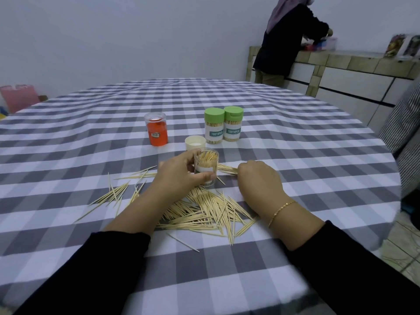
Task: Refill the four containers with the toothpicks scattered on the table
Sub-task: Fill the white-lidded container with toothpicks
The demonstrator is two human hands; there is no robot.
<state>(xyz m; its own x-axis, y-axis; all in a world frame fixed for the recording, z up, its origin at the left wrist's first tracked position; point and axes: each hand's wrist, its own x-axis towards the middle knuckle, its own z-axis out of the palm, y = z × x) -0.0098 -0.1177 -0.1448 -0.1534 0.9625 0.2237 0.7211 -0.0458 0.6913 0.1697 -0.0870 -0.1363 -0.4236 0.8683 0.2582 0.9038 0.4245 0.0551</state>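
My left hand grips a clear open container standing upright on the table, partly filled with toothpicks. My right hand is curled round a small bunch of toothpicks lying just right of that container. A large heap of scattered toothpicks lies between my forearms, with more spread to the left. Behind stand two green-lidded toothpick containers, both full and capped, and a clear container with an orange label. A white lid lies just behind the open container.
The round table carries a grey and white checked cloth. A person in dark clothes stands at a tiled counter at the back right. A striped fabric hangs at the right edge. A pink object sits far left.
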